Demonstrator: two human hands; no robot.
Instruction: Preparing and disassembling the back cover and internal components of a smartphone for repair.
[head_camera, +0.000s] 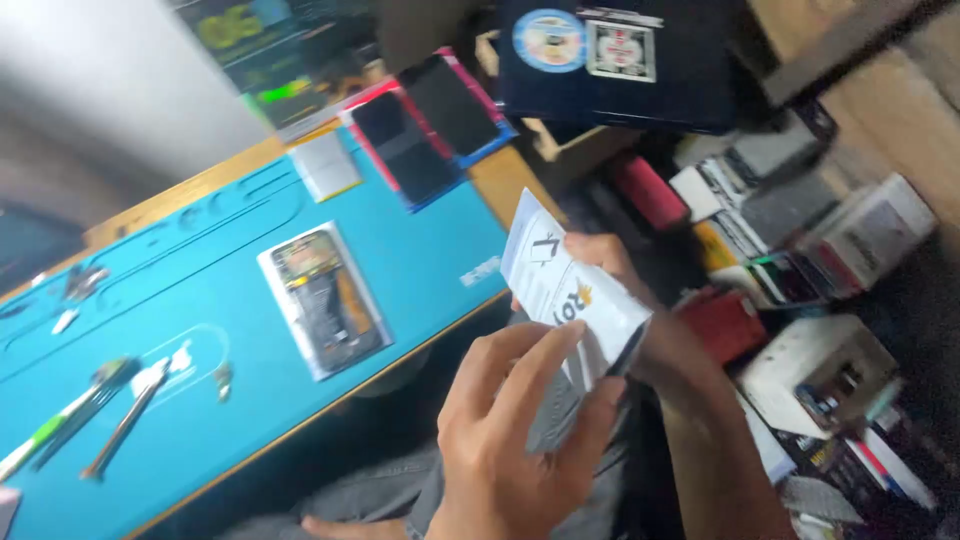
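Observation:
I hold a flat white packet (562, 285) with dark print in both hands, just off the front edge of a blue work mat (420, 255). My left hand (510, 440) grips its lower end from below, fingers curled over the front. My right hand (610, 262) pinches its far edge from behind, mostly hidden by the packet. An opened phone (322, 298) with its insides exposed lies face down on the mat to the left of my hands.
Tweezers and a green-handled tool (75, 415) lie at the mat's left. Two dark phones (425, 125) rest on coloured cases at the mat's far corner. Stacked boxes and parts (800, 250) crowd the right side; a dark box (620, 60) sits above.

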